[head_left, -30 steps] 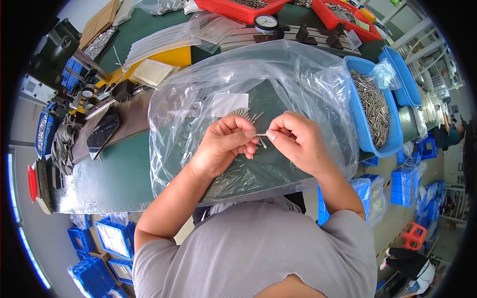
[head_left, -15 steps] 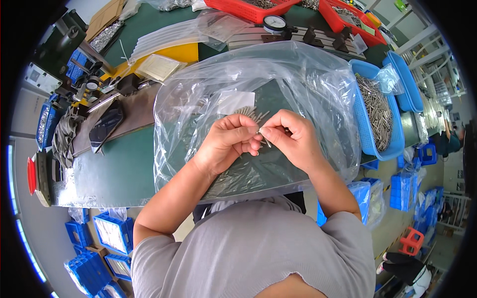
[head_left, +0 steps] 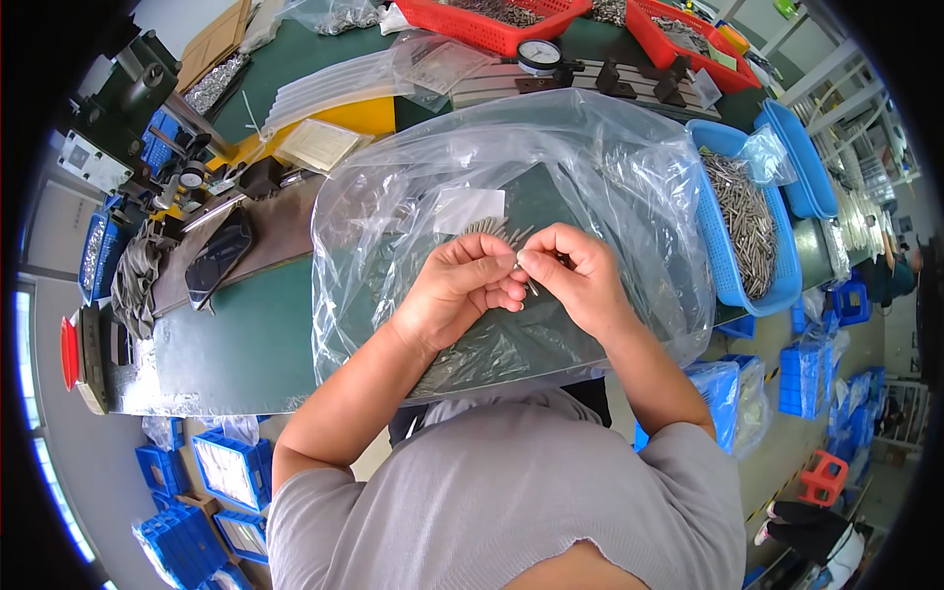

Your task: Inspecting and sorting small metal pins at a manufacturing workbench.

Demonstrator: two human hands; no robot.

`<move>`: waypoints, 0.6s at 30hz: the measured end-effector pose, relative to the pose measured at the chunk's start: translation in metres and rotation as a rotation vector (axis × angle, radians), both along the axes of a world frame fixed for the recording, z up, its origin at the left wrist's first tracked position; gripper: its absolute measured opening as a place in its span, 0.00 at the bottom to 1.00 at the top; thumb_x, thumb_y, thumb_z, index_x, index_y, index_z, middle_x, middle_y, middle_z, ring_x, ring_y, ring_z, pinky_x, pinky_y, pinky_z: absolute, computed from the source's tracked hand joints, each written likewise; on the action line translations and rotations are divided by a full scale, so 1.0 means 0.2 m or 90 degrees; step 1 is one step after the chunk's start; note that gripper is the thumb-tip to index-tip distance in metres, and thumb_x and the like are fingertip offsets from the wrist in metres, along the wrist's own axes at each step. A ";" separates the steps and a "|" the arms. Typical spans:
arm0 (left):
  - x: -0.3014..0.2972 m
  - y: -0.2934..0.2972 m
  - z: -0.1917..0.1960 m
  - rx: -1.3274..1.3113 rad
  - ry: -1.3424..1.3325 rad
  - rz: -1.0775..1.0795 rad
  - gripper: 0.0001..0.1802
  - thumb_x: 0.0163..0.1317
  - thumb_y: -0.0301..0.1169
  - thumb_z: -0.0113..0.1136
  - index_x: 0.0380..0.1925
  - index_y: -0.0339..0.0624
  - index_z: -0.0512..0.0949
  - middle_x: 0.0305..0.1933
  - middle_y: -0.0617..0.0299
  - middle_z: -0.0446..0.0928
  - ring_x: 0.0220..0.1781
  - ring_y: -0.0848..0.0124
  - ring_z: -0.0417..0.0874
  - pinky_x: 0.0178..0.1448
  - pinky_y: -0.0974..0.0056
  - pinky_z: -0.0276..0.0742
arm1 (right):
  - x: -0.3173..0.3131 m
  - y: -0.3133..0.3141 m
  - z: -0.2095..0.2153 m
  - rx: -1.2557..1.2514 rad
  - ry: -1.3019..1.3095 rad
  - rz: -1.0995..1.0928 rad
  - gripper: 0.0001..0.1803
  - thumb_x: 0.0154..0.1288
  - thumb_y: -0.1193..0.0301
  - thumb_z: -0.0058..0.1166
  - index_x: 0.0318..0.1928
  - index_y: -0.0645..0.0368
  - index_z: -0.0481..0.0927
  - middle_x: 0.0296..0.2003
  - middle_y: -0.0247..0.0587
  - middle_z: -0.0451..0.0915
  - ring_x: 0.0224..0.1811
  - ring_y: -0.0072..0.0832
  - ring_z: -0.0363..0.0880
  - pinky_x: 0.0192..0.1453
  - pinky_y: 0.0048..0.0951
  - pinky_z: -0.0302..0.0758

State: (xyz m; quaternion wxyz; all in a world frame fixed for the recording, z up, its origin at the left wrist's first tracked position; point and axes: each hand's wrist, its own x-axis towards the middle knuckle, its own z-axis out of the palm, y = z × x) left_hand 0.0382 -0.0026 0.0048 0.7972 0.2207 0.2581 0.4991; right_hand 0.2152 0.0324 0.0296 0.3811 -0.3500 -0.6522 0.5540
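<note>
The pin (head_left: 518,263) is pinched, mostly hidden, between the fingertips of the left hand (head_left: 466,281) and right hand (head_left: 578,275), above a clear bag (head_left: 629,147), and could be dropped among the loose pins (head_left: 484,227) just beyond the grip if either pinch were slackened.

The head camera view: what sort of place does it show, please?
Probably a factory workshop: a blue basket of metal pins, a dial gauge on the green workbench, and blue crates around it.
</note>
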 end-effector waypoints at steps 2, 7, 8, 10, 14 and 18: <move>0.00 0.00 0.00 -0.001 0.010 0.007 0.05 0.62 0.25 0.54 0.35 0.35 0.74 0.33 0.55 0.80 0.32 0.68 0.82 0.38 0.65 0.81 | 0.01 0.00 0.00 0.016 -0.007 -0.048 0.05 0.63 0.75 0.53 0.33 0.64 0.76 0.24 0.30 0.75 0.26 0.13 0.71 0.29 0.17 0.67; 0.00 0.01 0.02 0.007 0.032 0.039 0.03 0.61 0.24 0.54 0.33 0.35 0.74 0.31 0.54 0.80 0.29 0.69 0.82 0.36 0.67 0.81 | 0.13 0.12 -0.01 -0.342 0.345 0.008 0.08 0.65 0.69 0.46 0.35 0.61 0.72 0.30 0.36 0.74 0.26 0.21 0.71 0.27 0.20 0.65; -0.01 0.01 0.02 0.002 0.031 0.048 0.03 0.61 0.23 0.54 0.32 0.35 0.74 0.31 0.54 0.79 0.28 0.69 0.82 0.35 0.67 0.81 | 0.12 0.12 0.00 -0.399 0.383 -0.011 0.08 0.65 0.69 0.45 0.36 0.61 0.73 0.32 0.37 0.75 0.27 0.21 0.72 0.28 0.21 0.66; 0.00 0.01 0.04 -0.007 0.058 0.069 0.03 0.61 0.24 0.53 0.32 0.35 0.74 0.31 0.56 0.79 0.27 0.70 0.80 0.34 0.67 0.79 | 0.13 0.10 0.04 -0.461 0.408 0.006 0.08 0.64 0.70 0.46 0.38 0.62 0.74 0.32 0.37 0.75 0.30 0.20 0.72 0.34 0.20 0.68; -0.03 0.02 0.03 0.011 0.016 0.089 0.03 0.62 0.23 0.53 0.33 0.35 0.75 0.31 0.54 0.80 0.28 0.69 0.82 0.35 0.66 0.81 | 0.15 0.07 0.01 -0.184 -0.054 0.022 0.06 0.59 0.73 0.55 0.36 0.61 0.76 0.22 0.27 0.69 0.21 0.14 0.64 0.25 0.17 0.58; -0.03 0.03 0.02 0.009 0.015 0.108 0.03 0.62 0.24 0.53 0.34 0.35 0.75 0.32 0.53 0.80 0.28 0.69 0.82 0.35 0.66 0.81 | 0.13 -0.03 0.01 0.192 -0.400 0.016 0.11 0.48 0.73 0.64 0.34 0.58 0.78 0.21 0.32 0.70 0.22 0.21 0.68 0.24 0.26 0.63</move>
